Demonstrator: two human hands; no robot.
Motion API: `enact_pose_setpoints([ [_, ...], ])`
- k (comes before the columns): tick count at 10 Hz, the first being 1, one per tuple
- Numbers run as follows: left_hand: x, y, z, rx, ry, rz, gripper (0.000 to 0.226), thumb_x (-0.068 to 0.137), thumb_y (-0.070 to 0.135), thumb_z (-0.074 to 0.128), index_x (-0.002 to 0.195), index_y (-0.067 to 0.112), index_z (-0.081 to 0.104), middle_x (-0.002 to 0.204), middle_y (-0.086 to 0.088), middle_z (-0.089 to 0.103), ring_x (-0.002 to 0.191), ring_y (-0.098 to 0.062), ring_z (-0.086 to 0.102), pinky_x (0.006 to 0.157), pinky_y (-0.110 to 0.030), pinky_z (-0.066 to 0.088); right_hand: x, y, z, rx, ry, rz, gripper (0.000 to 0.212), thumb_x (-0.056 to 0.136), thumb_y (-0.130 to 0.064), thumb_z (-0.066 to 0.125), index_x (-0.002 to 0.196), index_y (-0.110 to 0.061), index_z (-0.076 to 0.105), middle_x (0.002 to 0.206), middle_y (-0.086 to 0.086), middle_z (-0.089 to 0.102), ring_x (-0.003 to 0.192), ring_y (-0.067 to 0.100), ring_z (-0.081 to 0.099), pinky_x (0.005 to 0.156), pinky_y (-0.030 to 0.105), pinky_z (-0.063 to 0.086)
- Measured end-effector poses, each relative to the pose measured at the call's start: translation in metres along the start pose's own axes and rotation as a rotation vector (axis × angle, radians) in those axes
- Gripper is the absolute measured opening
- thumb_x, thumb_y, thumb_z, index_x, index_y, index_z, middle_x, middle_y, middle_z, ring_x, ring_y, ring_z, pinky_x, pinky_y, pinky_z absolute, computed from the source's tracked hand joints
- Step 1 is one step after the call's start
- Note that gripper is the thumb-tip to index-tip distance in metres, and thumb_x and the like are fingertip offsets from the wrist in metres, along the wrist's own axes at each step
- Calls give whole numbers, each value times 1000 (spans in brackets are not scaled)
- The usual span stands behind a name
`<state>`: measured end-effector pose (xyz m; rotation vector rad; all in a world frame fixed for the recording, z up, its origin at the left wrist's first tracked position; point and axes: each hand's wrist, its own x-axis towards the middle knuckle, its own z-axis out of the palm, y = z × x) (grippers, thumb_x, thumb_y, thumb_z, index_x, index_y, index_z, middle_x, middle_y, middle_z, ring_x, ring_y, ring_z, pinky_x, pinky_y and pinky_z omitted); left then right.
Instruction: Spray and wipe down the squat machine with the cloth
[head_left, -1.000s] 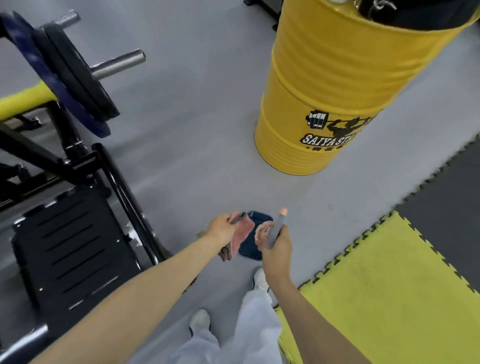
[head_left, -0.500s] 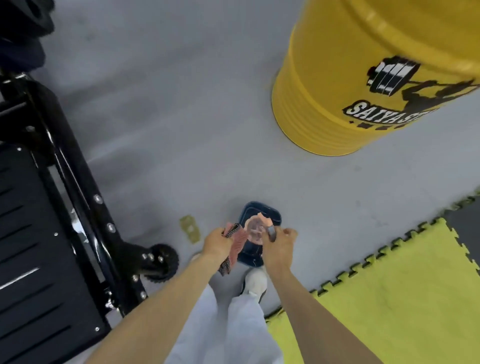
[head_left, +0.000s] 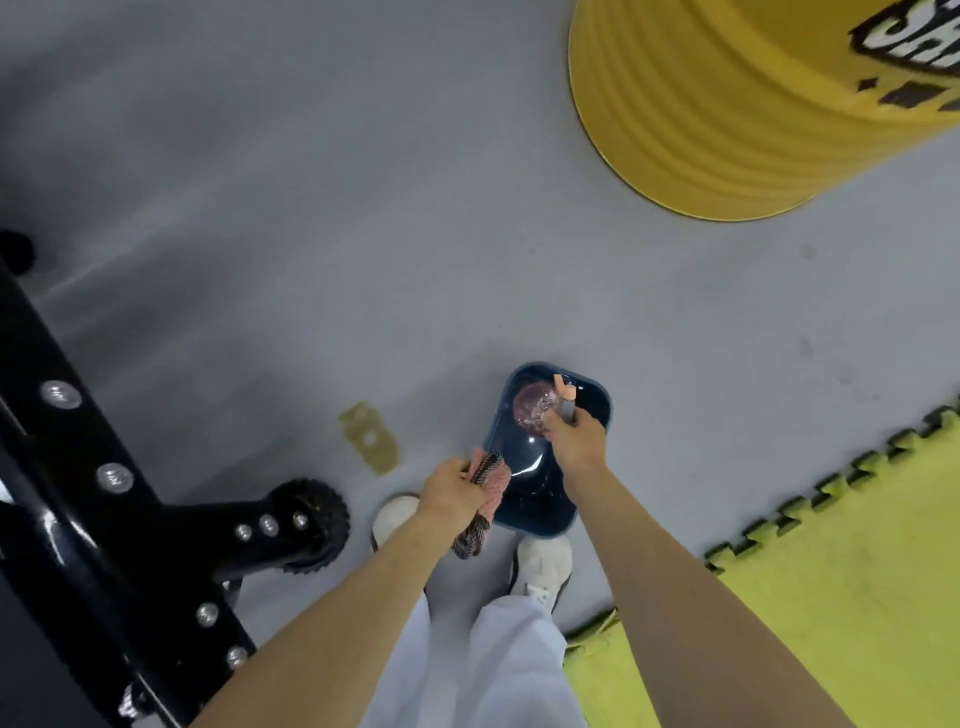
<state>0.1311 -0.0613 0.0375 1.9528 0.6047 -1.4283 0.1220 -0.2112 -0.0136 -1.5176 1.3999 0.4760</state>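
My left hand grips a pink and dark checked cloth that hangs down from my fist. My right hand holds a clear spray bottle with an orange nozzle, low over a dark blue tray on the grey floor. The black frame of the squat machine runs along the left edge, with bolts and a black knurled foot sticking out toward my feet.
A large yellow drum stands at the upper right. A yellow foam puzzle mat covers the floor at lower right. A small yellowish scrap lies on the floor left of the tray. My white shoes stand below the tray.
My view has tilted down and closer to the floor. My right hand has lowered the spray bottle toward the blue tray. My left hand keeps hold of the cloth.
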Motion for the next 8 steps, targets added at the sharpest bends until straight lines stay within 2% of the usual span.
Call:
enact_pose_setpoints([
  [1,10,-6,8,20,-15,5,24,88,1,59,111,6,60,101,-8,62,87,-18,55,78,-27,44,11,4,4,-1,3,20,28,95,-20,53,117,-6,62,106,14,64,90,25,59,77,34,47],
  [4,22,-5,31,45,10,-15,30,89,2,58,119,3,58,117,-16,63,106,-29,59,92,-35,47,24,11,-7,129,-75,90,32,96,-18,55,126,-10,58,108,5,59,94,19,53,85,31,45],
  [5,20,-7,41,14,37,-28,32,90,1,57,121,2,56,119,-16,62,108,-30,59,95,-38,47,20,8,-17,138,-156,69,34,96,-17,57,130,-12,55,116,5,59,101,19,53,94,34,45],
  [6,16,-8,50,-66,37,-24,32,90,3,58,122,4,55,119,-15,62,108,-30,59,97,-43,47,11,13,-22,83,-133,11,32,97,-15,54,128,-11,53,105,3,55,90,17,50,84,32,45],
  [7,11,-7,59,-172,4,-56,33,95,16,55,126,7,49,125,-15,59,108,-28,59,96,-40,48,-1,26,-27,-28,-116,-19,33,95,-7,51,128,-6,52,114,10,59,90,20,52,73,25,45],
  [8,-2,-13,52,20,69,-230,47,101,27,44,136,-3,36,135,-22,49,122,-35,50,97,-37,41,-27,54,-34,-142,-140,63,35,94,-4,50,128,-4,53,127,13,57,111,27,56,92,31,46],
])
